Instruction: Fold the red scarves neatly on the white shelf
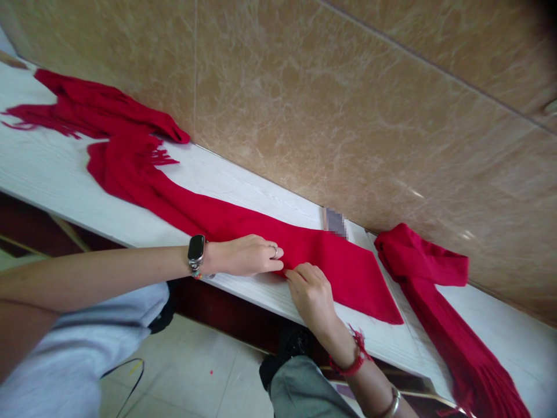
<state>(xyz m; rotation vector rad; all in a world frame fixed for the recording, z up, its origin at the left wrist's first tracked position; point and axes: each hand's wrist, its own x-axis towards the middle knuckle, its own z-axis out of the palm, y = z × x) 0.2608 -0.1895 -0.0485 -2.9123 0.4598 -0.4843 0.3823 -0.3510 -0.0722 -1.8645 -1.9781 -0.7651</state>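
A long red scarf (261,227) lies stretched along the white tabletop, folded lengthwise, with its fringed end bunched at the left. My left hand (246,255), with a ring and a wrist strap, has its fingers curled closed on the scarf's near edge. Right beside it, my right hand (308,290) pinches the same edge between thumb and fingers. The fingertips of both hands almost meet there. The cloth under my fingers is partly hidden.
A second red scarf (430,290) lies looped at the right, its fringe toward me. More red fringed cloth (104,107) rests at the far left. A small blurred grey item (335,222) sits against the tan marbled wall (278,104). Below, a looped cord (140,374) is on the floor.
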